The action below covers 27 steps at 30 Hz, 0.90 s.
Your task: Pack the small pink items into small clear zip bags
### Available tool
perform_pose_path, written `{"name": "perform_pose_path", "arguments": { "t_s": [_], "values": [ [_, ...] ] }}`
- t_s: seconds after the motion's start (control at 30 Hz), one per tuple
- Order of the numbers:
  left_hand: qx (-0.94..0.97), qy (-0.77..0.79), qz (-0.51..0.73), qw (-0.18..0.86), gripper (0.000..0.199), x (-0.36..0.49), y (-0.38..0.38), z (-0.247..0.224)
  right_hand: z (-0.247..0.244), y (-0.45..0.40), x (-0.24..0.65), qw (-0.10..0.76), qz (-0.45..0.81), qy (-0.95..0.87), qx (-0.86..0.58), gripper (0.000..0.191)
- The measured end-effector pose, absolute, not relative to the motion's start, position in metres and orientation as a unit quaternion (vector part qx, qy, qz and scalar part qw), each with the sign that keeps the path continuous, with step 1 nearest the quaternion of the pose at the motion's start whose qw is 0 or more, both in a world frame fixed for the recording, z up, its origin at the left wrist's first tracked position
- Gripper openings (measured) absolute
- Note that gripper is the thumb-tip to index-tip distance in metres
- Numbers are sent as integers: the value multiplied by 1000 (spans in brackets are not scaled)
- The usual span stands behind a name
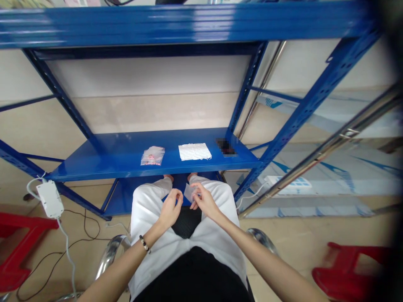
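Observation:
My right hand [204,200] pinches a small translucent plastic piece [190,192] above my lap. My left hand [170,208] curls close beside it, fingertips near the piece's left edge; whether they touch it is hidden. Both hands are over my white-clothed thighs [146,214]. On the blue metal shelf [107,161] in front of them lie a clear plastic bag with red contents [153,155], a white crinkled sheet [194,152], and a dark, blurred object [226,147].
The blue steel shelving uprights [315,113] and a higher shelf beam [157,25] stand around my hands. A white cabled box [49,199] hangs at the left. Red stools [22,247] stand on both sides, and a lower blue shelf lies under my knees.

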<state>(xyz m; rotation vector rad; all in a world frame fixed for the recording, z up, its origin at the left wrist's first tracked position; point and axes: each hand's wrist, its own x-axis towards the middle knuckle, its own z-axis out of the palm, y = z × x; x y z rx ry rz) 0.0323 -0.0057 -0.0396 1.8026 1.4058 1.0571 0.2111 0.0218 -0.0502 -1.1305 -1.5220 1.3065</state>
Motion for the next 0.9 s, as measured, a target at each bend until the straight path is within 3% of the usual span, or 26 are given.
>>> {"name": "perform_pose_path", "arguments": {
  "t_s": [0.2,0.33,0.47,0.7,0.9],
  "values": [
    [397,493,446,633,38,21,11,-55,-45,25,209,432,613,-553,-363,46],
    [274,406,435,755,35,19,10,-57,-39,27,213,417,641,-542,-348,59],
    [234,398,441,770,33,18,7,-58,-36,25,219,386,669,-540,-335,75],
    [300,446,497,681,44,20,12,-60,-37,29,221,407,676,-509,-343,78],
    [287,442,519,673,41,22,11,-56,-39,28,219,464,684,-407,-389,48]
  ]
}}
